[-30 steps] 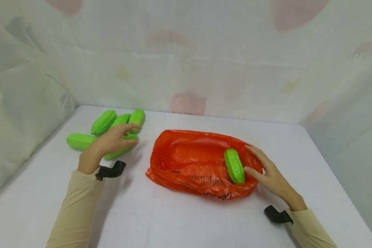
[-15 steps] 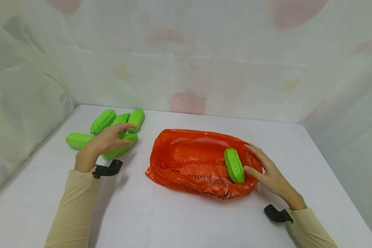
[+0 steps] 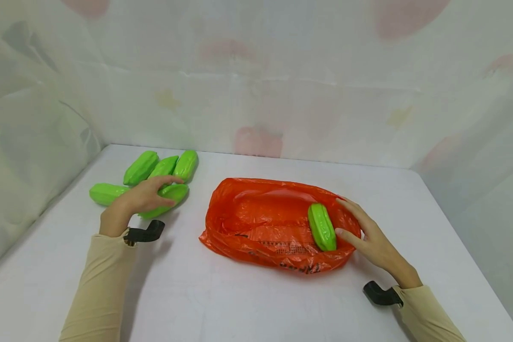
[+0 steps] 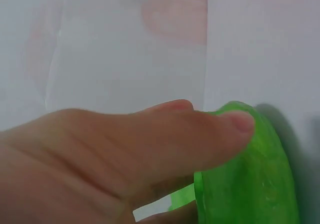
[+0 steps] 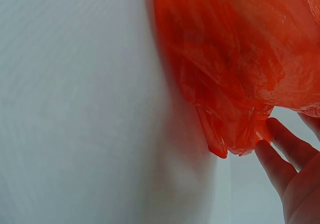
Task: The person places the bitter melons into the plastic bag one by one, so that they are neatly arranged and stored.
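Left of frame: our left hand (image 3: 142, 195) is spread wide over the front green thing (image 3: 175, 192) | Right of middle: our right hand (image 3: 378, 247), fingers loose, touches the red bag (image 3: 256, 254) | We'd best hug that thing's fat middle, with the bag held wide

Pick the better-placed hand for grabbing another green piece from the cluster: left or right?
Left, I'd say. The left hand is right at a green piece in the cluster. The right hand is at the right end of the red bag, with the bag between it and the cluster.
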`<state>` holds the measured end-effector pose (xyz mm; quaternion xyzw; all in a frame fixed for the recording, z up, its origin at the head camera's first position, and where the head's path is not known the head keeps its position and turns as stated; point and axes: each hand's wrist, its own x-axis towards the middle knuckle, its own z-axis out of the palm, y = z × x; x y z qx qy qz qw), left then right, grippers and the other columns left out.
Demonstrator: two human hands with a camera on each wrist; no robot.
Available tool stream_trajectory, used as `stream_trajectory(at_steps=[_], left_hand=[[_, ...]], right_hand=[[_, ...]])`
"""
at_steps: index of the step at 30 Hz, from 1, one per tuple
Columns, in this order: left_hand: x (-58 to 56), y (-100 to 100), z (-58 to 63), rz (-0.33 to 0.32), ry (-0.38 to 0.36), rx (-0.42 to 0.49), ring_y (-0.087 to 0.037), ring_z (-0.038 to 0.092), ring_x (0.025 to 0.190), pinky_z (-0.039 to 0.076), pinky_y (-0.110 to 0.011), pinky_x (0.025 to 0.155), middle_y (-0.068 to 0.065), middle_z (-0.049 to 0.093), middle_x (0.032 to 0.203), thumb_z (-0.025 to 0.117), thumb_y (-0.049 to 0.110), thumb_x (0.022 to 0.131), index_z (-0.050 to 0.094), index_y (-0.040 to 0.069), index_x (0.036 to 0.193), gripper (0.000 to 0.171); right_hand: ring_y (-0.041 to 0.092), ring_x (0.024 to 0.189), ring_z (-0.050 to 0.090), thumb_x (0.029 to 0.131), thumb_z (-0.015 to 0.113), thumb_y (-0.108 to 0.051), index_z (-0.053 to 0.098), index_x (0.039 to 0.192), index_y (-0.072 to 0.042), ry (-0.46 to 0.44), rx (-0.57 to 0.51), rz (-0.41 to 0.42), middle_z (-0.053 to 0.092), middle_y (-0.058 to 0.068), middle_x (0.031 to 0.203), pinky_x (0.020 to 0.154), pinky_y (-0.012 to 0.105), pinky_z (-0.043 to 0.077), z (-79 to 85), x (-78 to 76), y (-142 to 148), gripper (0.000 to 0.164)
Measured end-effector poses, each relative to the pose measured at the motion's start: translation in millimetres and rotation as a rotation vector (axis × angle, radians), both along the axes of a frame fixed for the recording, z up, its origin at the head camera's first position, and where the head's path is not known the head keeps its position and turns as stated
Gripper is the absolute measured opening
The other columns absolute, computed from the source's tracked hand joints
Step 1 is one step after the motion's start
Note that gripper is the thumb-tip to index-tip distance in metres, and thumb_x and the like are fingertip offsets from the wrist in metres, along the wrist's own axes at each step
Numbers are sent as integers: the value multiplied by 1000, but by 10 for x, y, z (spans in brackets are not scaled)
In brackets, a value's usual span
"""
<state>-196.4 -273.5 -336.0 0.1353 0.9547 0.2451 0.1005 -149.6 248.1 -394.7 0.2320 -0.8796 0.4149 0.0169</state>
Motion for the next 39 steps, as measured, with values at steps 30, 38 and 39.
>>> stream_trajectory(at_steps=[30,38,39], left_hand=[[19,-52,-32,-9,-67,-20,-43,49,119,43,-60,97,-32,49,140,70,20,89,50,6,141,58],[17,-52,-26,-46,-57,-8,-45,48,123,43,-61,98,-32,50,140,71,18,88,51,7,141,57],[17,-50,-26,-49,-52,-4,-44,48,123,43,-60,98,-32,50,140,71,18,88,51,7,140,57]], right_hand=[[42,143,32,96,62,-16,36,153,-18,-2,3,-2,31,12,160,105,70,36,18,13,3,63],[44,142,33,96,62,-16,35,154,-17,-1,7,-4,30,14,160,103,70,37,13,4,4,64],[44,142,33,96,62,-16,35,154,-17,0,7,-3,30,14,160,103,70,37,12,4,4,64]])
